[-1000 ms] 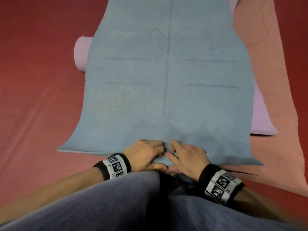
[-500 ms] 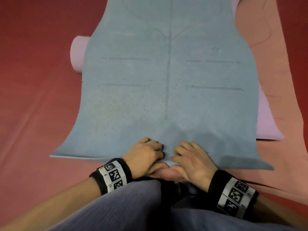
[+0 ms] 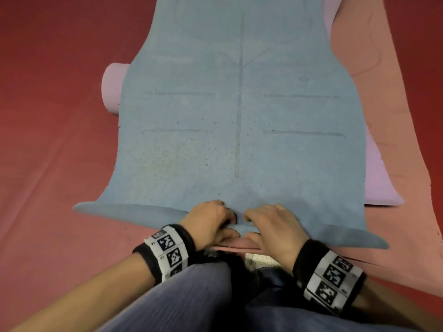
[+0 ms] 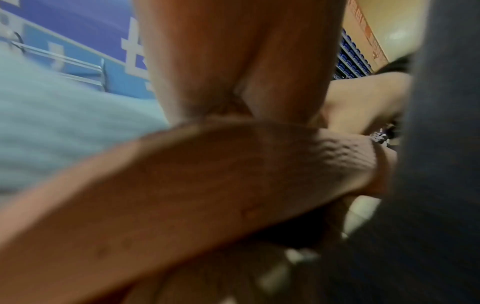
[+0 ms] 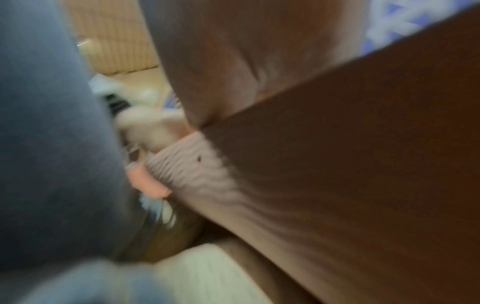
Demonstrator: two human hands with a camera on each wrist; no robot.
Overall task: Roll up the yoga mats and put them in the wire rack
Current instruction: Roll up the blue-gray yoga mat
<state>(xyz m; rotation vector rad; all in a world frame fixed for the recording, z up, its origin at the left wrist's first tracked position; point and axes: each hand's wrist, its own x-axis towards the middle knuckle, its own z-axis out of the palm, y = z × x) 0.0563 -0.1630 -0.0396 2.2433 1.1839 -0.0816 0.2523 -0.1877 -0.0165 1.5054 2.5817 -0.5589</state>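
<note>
The blue yoga mat [image 3: 239, 130] lies flat, filling the middle of the head view, its long axis running from the bottom centre up to the top edge; its near short edge crosses the lower middle of the frame. At the centre of that edge the left hand [image 3: 211, 221] and the right hand [image 3: 273, 228] sit side by side, fingers curled over the top and thumbs tucked under, each clenched on the mat's lip, which is lifted and turned slightly there.

A rolled pink mat [image 3: 111, 88] pokes out at the left middle from under the blue one, lying crosswise. A salmon mat [image 3: 383, 116] lies along the right side, and a flat lilac sheet [image 3: 381, 183] shows between them. All rest on a red floor [image 3: 48, 116]. Both wrist views are too blurred to add detail.
</note>
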